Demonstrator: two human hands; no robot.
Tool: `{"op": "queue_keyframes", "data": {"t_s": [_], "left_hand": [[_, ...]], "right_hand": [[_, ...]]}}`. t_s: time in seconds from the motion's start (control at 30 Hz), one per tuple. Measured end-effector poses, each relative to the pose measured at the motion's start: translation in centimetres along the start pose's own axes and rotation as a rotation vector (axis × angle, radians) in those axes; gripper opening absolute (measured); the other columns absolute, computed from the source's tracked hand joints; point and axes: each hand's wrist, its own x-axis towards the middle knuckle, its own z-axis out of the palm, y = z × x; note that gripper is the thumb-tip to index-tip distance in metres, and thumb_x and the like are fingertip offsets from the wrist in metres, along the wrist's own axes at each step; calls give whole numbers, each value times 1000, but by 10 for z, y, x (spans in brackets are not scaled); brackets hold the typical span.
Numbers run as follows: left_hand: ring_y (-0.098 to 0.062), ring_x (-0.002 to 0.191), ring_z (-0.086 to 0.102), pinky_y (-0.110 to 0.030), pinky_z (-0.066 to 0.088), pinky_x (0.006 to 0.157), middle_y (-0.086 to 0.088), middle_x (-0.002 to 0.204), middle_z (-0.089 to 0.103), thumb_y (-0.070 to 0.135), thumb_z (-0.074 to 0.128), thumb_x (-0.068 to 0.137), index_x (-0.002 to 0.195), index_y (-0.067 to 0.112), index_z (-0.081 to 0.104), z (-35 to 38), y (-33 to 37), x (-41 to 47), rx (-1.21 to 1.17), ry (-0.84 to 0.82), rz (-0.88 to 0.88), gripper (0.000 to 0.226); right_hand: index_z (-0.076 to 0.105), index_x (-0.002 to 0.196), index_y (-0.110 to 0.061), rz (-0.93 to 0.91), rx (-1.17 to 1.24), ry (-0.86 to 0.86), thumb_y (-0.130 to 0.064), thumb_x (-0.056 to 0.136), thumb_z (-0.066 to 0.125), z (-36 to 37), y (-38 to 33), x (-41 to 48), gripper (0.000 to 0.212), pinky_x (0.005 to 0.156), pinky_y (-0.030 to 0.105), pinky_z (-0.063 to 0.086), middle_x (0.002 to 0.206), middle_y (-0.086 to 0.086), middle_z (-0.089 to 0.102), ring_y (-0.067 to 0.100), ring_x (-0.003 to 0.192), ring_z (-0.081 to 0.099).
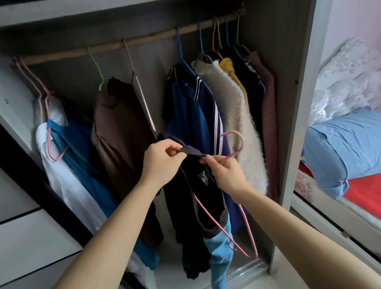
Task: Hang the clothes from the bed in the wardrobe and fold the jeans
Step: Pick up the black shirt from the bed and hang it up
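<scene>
My left hand (pixel 161 163) pinches the dark top (pixel 188 213) at the collar and my right hand (pixel 226 172) pinches the pink hanger (pixel 241 141) at its neck, mid-frame. The top hangs lengthwise down, hook by my right, wardrobe rail (pixel 111 46) above.

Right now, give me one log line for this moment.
left hand pinches collar | right hand pinches collar beside pink hanger | black top not yet on rail
</scene>
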Motion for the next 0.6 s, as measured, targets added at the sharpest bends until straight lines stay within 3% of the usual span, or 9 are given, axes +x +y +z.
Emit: {"op": "queue_keyframes", "data": {"t_s": [0.1, 0.17, 0.23, 0.3, 0.37, 0.43, 0.5, 0.6], "left_hand": [[-9, 119, 46, -31, 29, 103, 10, 121, 58, 30, 62, 78, 84, 23, 63, -10, 6, 12, 269, -28, 337, 9], [-7, 131, 38, -41, 7, 116, 12, 128, 56, 39, 42, 80, 87, 23, 56, -16, 13, 23, 345, -192, 412, 23], [-2, 113, 48, -43, 3, 118, 12, 106, 63, 44, 25, 89, 89, 24, 52, -19, 17, 36, 351, -254, 399, 34], [-10, 86, 56, -42, 25, 111, 6, 79, 64, 50, 17, 97, 85, 22, 54, -16, 19, 45, 412, -142, 425, 48], [-25, 74, 59, -42, 39, 89, -1, 64, 63, 50, 21, 102, 66, 22, 53, -7, 20, 45, 539, -47, 448, 56], [-34, 63, 60, -41, 41, 78, -8, 54, 62, 41, 34, 104, 49, 18, 48, 5, 17, 41, 614, 73, 429, 61], [-38, 53, 57, -42, 45, 73, -13, 49, 59, 31, 41, 101, 45, 9, 54, 13, 16, 36, 630, 173, 376, 61], [-39, 42, 51, -37, 42, 62, -15, 42, 54, 23, 46, 96, 42, 4, 53, 14, 14, 32, 606, 253, 311, 57]], "right_hand": [[75, 93, -14, 5, 230, -54, -29, 103, 53, -8, -21, 2, 28, 39, 13, 25, 46, -13, 36, 2, 40, 30], [71, 89, -10, -25, 249, -127, -27, 103, 53, -16, -34, 7, 30, 38, 14, 22, 48, -12, 33, 4, 41, 27], [65, 86, -10, -56, 198, -169, -31, 102, 53, -25, -42, 13, 29, 38, 16, 21, 51, -10, 31, 6, 43, 24], [67, 82, -11, -84, 139, -185, -34, 101, 54, -30, -43, 17, 32, 39, 14, 24, 51, -10, 32, 5, 44, 26], [75, 78, -19, -96, 81, -200, -38, 99, 55, -32, -41, 20, 35, 42, 14, 27, 51, -10, 36, 5, 44, 29], [78, 81, -26, -112, -8, -197, -48, 97, 54, -31, -43, 21, 36, 49, 21, 34, 52, -7, 42, 11, 49, 35], [74, 79, -28, -167, -140, -101, -60, 94, 51, -31, -44, 19, 42, 61, 29, 38, 55, -12, 54, 10, 54, 46], [61, 90, -34, -309, -384, 205, -71, 90, 46, -38, -36, 12, 39, 64, 22, 40, 74, -16, 63, -1, 69, 58]]}}
